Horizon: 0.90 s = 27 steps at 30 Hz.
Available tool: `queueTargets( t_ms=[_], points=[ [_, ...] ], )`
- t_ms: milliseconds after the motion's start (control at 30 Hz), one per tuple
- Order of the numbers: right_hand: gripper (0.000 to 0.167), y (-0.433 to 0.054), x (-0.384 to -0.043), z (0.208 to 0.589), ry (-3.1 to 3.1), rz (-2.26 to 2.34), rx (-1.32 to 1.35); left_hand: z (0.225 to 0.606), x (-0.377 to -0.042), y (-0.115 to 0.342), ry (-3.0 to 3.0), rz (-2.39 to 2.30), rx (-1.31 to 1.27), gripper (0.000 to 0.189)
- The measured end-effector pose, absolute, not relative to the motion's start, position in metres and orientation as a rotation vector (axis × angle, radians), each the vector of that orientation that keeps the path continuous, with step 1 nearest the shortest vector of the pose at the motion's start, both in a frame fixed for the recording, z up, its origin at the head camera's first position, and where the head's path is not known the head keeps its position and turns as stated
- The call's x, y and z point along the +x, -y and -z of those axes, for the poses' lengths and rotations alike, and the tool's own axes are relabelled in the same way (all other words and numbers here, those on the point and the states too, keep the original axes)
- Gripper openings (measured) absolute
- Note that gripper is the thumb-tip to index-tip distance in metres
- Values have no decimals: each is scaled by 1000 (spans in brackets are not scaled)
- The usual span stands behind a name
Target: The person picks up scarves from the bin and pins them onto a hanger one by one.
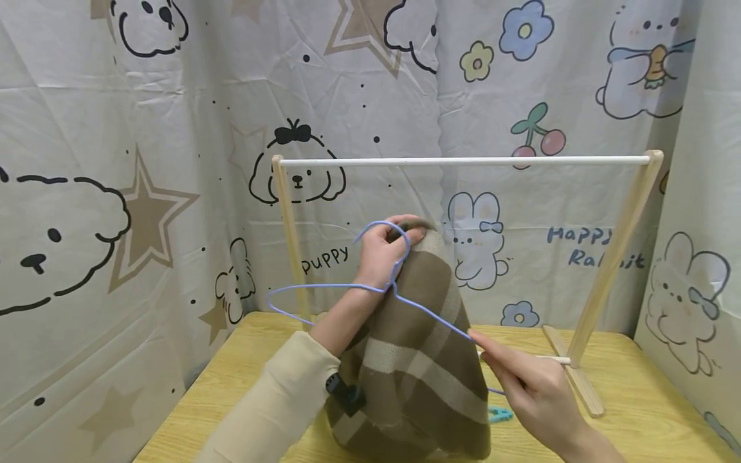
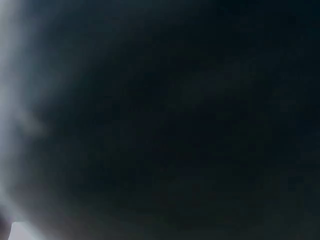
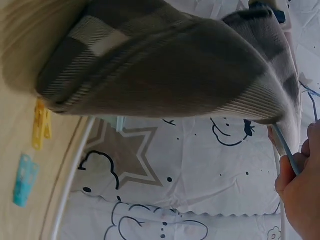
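Observation:
A brown-and-beige checked cloth (image 1: 417, 341) hangs in folds from my left hand (image 1: 379, 257), which grips its top edge; part of those fingers is hidden. The blue wire hanger (image 1: 431, 313) lies across the front of the cloth and the left wrist, its hook curving up over the left hand. With thumb and fingers, my right hand (image 1: 538, 386) pinches the hanger's right arm beside the cloth. In the right wrist view, the right hand (image 3: 305, 185) holds the blue wire next to the cloth's edge (image 3: 175, 65). The left wrist view is almost black.
Behind the cloth stands a rack with a white top bar (image 1: 463, 161) and wooden posts (image 1: 616, 257) on the yellow wood-grain table (image 1: 214, 392). A teal clothespin (image 1: 500, 415) and a yellow clothespin (image 3: 40, 125) lie on the table. Printed curtains (image 1: 370, 116) surround it.

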State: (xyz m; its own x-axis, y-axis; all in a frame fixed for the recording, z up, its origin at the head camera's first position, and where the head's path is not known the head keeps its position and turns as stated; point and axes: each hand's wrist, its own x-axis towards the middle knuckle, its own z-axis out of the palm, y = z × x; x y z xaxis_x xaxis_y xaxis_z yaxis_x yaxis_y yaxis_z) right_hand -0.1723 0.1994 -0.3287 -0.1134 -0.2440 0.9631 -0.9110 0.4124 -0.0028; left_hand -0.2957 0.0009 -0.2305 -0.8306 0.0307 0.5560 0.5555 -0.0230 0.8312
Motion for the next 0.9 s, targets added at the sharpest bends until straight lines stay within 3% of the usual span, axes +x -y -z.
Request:
queueTargets(
  t_ms=[233,467,600,900],
  points=[
    [32,-197,-169,350,1662,-844,990,242,-325,11,1849,1829,-335,22],
    [23,-205,-164,358,1759,-938,835,267,-343,27,2454,1306,-531,23],
    [35,-209,-165,358,1780,-985,767,274,-346,33,2639,1121,-618,25],
    [41,-210,-167,357,1795,-980,740,274,-337,40,2810,1023,-702,30]
  ],
)
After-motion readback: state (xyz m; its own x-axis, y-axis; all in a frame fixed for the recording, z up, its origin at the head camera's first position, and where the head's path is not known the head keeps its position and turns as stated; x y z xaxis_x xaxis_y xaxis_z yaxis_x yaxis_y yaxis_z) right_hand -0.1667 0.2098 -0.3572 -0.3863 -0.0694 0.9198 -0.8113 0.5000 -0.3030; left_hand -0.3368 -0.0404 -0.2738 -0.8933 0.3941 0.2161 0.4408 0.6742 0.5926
